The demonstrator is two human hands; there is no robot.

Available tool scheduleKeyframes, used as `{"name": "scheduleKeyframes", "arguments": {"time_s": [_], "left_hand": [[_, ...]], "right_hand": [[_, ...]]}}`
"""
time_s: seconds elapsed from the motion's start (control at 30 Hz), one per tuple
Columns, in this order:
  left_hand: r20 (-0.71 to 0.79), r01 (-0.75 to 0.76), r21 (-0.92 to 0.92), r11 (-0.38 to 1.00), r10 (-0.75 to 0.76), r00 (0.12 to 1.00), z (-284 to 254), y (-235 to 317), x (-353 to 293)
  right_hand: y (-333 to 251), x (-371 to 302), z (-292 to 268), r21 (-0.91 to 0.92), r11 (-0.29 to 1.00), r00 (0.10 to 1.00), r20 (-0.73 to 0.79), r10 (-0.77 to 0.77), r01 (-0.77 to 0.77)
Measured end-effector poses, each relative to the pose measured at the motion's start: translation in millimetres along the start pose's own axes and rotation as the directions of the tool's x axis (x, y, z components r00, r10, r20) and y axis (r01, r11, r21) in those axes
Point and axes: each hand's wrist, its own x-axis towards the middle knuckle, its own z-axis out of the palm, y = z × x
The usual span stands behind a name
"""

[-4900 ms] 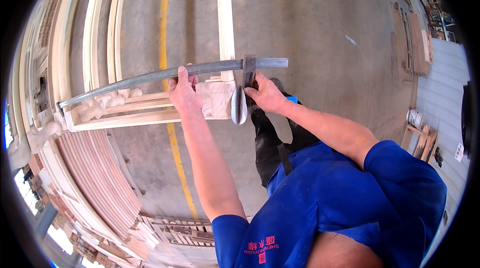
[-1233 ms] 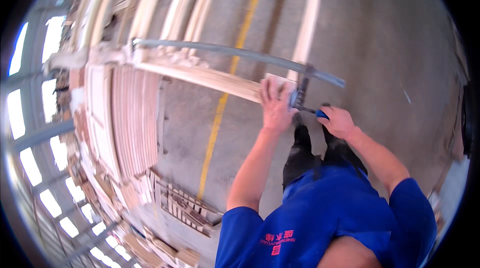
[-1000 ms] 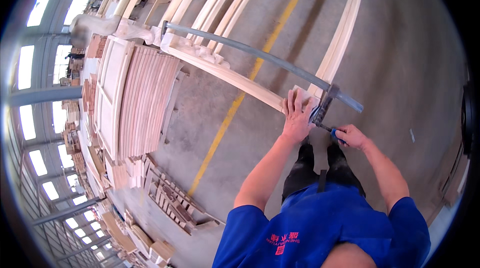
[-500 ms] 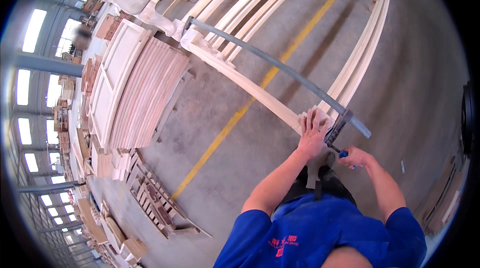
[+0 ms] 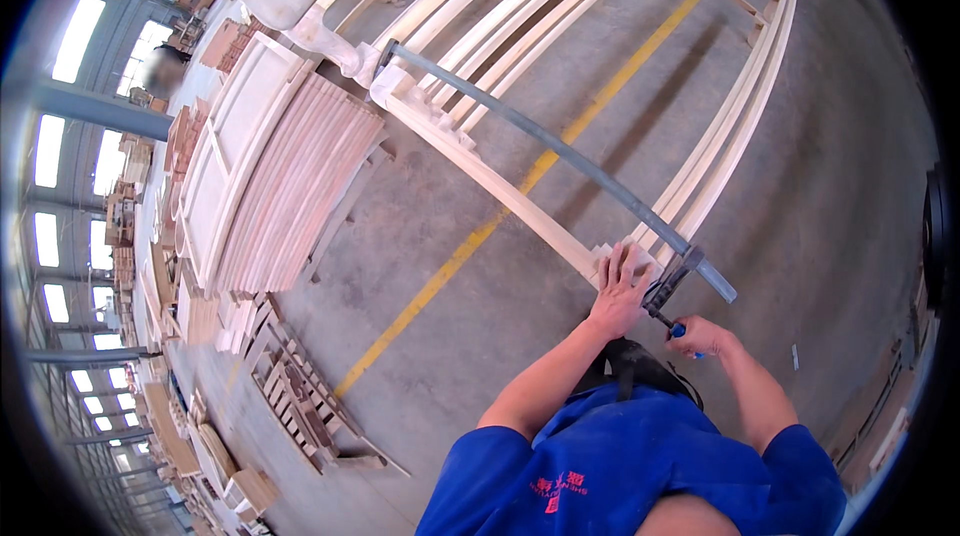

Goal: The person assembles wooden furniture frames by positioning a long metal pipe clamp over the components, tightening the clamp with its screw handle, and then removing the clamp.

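A long pale wooden frame (image 5: pixel 510 196) stands before me, its near rail running from upper left to a corner by my hands. Across it lies a grey metal bar clamp (image 5: pixel 560 148); its far jaw (image 5: pixel 387 52) sits at the corner beside a curved wooden leg (image 5: pixel 325 39). My left hand (image 5: pixel 620 294) rests on the near corner with its fingers spread. Closed around the blue handle (image 5: pixel 678 330) of the clamp's screw is my right hand (image 5: pixel 706 337). The sliding jaw (image 5: pixel 690 258) is near the bar's right end, and my left hand partly hides the corner joint.
At left stands a stack of pale wooden panels (image 5: pixel 270 176). A slatted wooden rack (image 5: pixel 305 401) lies on the concrete floor, which a yellow line (image 5: pixel 430 301) crosses. More timber piles (image 5: pixel 170 426) line the left side. A blurred person (image 5: pixel 165 71) is far off at upper left.
The view has shifted slightly. My right hand, still on the blue handle, and my left hand on the corner appear a little lower and further left. Both keep their holds.
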Motion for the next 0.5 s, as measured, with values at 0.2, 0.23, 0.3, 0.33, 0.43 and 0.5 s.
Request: {"name": "scheduleKeyframes", "arguments": {"time_s": [0.2,0.23,0.3,0.33,0.43,0.5], "left_hand": [[-0.006,0.021,-0.002,1.000,-0.021,1.000,-5,-6,-11],[-0.004,0.021,0.001,1.000,-0.021,1.000,-6,-5,-12],[-0.004,0.025,0.030,0.999,-0.025,1.000,-6,-5,-11],[-0.005,0.016,0.055,0.998,-0.016,1.000,-3,-5,-6],[0.040,-0.012,0.035,0.999,0.010,0.999,-14,-2,10],[0.114,-0.048,0.042,0.998,0.043,0.993,-34,-4,22]], "right_hand": [[-6,-9,36,-0.551,0.819,0.793,-0.424,-0.437,0.157],[-7,-12,45,-0.572,0.811,0.775,-0.458,-0.436,0.118],[-13,-14,61,-0.606,0.795,0.730,-0.528,-0.435,0.036],[-21,-14,56,-0.552,0.833,0.788,-0.532,-0.309,-0.046],[-22,-16,48,-0.558,0.826,0.793,-0.540,-0.283,-0.085],[-19,-12,45,-0.593,0.804,0.779,-0.527,-0.341,-0.049]]}}
